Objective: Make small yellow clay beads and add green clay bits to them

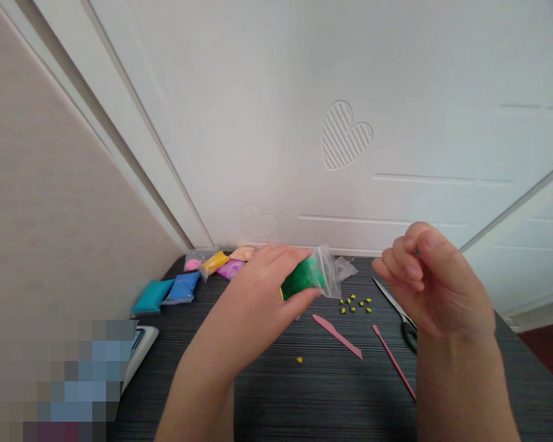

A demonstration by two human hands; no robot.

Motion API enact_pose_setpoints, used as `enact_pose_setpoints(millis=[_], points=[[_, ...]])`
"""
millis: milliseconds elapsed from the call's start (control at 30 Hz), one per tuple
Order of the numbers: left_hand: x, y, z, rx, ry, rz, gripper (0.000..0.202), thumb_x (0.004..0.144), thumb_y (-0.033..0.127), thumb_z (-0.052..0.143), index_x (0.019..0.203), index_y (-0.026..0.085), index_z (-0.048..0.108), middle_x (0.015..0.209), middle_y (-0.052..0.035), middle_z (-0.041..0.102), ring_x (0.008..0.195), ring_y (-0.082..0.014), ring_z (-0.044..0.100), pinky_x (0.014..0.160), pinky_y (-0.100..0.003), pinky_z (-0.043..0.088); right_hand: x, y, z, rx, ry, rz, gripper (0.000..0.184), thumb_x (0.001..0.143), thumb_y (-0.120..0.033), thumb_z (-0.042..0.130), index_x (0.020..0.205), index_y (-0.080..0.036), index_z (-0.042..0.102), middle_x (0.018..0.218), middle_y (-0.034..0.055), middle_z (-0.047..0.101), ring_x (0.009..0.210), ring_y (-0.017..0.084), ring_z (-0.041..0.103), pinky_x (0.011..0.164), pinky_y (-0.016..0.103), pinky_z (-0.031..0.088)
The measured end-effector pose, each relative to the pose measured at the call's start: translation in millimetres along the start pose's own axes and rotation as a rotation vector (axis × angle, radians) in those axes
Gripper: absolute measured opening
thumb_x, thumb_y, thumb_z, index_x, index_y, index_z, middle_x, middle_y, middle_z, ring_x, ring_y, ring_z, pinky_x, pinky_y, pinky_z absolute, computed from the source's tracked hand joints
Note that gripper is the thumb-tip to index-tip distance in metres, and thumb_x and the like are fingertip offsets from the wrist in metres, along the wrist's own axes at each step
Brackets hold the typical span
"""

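Observation:
My left hand [258,298] is closed around a clear zip bag of green clay [306,275], whose open-looking end points right. My right hand [435,282] is raised to the right with thumb and fingers pinched together. A tiny speck of green clay [416,252] shows between them; the rest is hidden by the fingers. Below and between the hands, several small yellow-and-green clay pieces [352,309] lie on the dark table [276,405]. One plain yellow clay bit [299,360] sits closer to me, below the left hand.
A pink modelling knife [337,336], a thin pink stick tool [394,362] and black-handled scissors [408,334] lie near the right hand. Bags of blue [182,288], teal [152,297] and yellow clay [215,263] rest at back left. A white panel [276,123] rises behind the table.

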State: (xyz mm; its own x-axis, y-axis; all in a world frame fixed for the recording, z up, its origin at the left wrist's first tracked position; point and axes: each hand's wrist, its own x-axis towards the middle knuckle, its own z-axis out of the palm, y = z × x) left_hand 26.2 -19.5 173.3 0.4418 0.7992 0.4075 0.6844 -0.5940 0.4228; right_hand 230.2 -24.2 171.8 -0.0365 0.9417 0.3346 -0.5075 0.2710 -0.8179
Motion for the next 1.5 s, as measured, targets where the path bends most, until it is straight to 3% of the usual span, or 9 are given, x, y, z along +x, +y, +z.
enact_pose_setpoints(millis=[233,567,833,1000,1200,1300,1500], points=[[0,-1,1.1,0.011,0.000,0.010,0.035,0.078,0.033,0.058,0.111,0.024,0.052,0.111,-0.0003,0.058,0.107,-0.0173,0.048,0.093,-0.031,0.035,2,3,-3,-0.085,0.037,0.012,0.007,0.081,-0.025,0.055,0.078,-0.025,0.062,0.064,-0.0028,0.058,0.052,0.007,0.047,0.051,0.022,0.040],[1,0,1.4,0.009,0.010,0.007,0.036,0.077,0.033,0.058,0.111,0.024,0.053,0.110,-0.0021,0.058,0.106,-0.0195,0.050,0.092,-0.034,0.037,2,4,-5,-0.102,0.085,-0.006,0.004,0.079,-0.029,0.059,0.077,-0.026,0.062,0.069,-0.0036,0.064,0.055,0.007,0.056,0.052,0.021,0.047],[0,0,1.2,0.004,-0.002,0.002,0.036,0.078,0.034,0.057,0.112,0.025,0.052,0.112,-0.0010,0.058,0.108,-0.0181,0.049,0.094,-0.032,0.036,-2,1,-4,-0.090,0.076,-0.016,0.016,0.074,-0.044,0.062,0.073,-0.029,0.058,0.053,-0.0052,0.059,0.037,0.008,0.047,0.037,0.024,0.033],[0,0,0.8,0.009,0.007,0.009,0.036,0.077,0.034,0.058,0.111,0.025,0.052,0.111,0.0002,0.058,0.107,-0.0171,0.049,0.094,-0.031,0.036,-1,-1,4,-0.009,0.054,-0.066,0.026,0.076,-0.046,0.058,0.065,-0.024,0.051,0.041,-0.0081,0.048,0.029,0.005,0.033,0.035,0.023,0.023],[0,-1,0.9,0.007,0.006,0.008,0.037,0.077,0.034,0.058,0.112,0.024,0.053,0.112,-0.0030,0.058,0.107,-0.0205,0.049,0.093,-0.035,0.037,1,-2,6,-0.032,0.075,-0.099,0.031,0.074,-0.048,0.059,0.063,-0.024,0.045,0.042,-0.0095,0.038,0.030,0.004,0.022,0.037,0.025,0.017],[0,0,1.1,0.002,0.005,0.009,0.036,0.077,0.034,0.058,0.111,0.024,0.053,0.112,-0.0024,0.058,0.107,-0.0197,0.049,0.093,-0.034,0.037,2,-1,2,-0.039,0.098,-0.107,0.026,0.072,-0.041,0.065,0.063,-0.024,0.047,0.046,-0.0087,0.040,0.033,0.005,0.024,0.039,0.026,0.020],[-1,0,1.0,0.000,0.017,0.013,0.035,0.077,0.032,0.058,0.111,0.025,0.052,0.111,-0.0007,0.058,0.107,-0.0177,0.049,0.093,-0.031,0.036,4,3,-4,-0.082,0.136,-0.084,0.005,0.077,-0.025,0.061,0.080,-0.029,0.061,0.067,-0.0034,0.057,0.052,0.007,0.047,0.050,0.024,0.039]])
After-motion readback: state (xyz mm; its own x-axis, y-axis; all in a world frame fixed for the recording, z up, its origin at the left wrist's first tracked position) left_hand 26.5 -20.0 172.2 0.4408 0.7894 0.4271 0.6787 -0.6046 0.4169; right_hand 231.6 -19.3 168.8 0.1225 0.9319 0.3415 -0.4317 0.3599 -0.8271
